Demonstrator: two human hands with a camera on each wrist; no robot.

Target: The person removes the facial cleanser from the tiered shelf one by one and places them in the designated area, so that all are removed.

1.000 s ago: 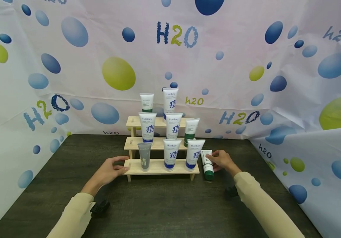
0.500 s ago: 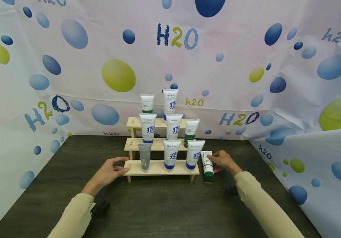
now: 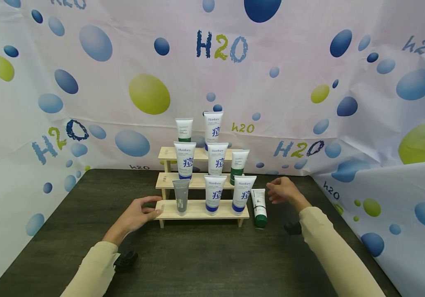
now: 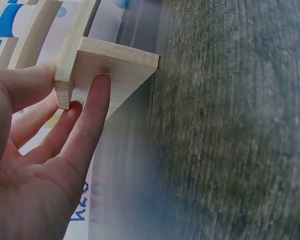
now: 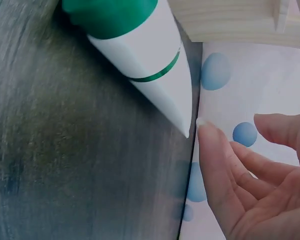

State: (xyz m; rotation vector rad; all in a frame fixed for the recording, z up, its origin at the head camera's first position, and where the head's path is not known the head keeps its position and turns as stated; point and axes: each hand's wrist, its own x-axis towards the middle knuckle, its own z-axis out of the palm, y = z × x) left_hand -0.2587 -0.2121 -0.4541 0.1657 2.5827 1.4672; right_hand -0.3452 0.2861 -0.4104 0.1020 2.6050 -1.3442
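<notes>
My left hand (image 3: 137, 215) grips the left end of the lowest step of a three-tier wooden display rack (image 3: 197, 208). In the left wrist view, the thumb lies against the board and a finger touches the rack's leg (image 4: 117, 67). To the right of the rack, a white tube with a green cap (image 3: 259, 206) lies on the table, cap toward me. My right hand (image 3: 286, 192) is just right of this tube and apart from it, fingers loosely bent with nothing between them. The right wrist view shows a gap between the fingertips and the tube (image 5: 155, 55).
On the rack stand several white tubes with blue caps (image 3: 215, 194), a grey tube (image 3: 181, 196) and two green-and-white tubes, one (image 3: 238, 165) on the middle tier. The dark wooden table (image 3: 205, 260) meets a printed backdrop (image 3: 271, 99) behind and at both sides.
My right hand has let go of the green-capped tube and moved right and slightly away from me. The tube stays lying there. My left hand keeps its grip on the rack.
</notes>
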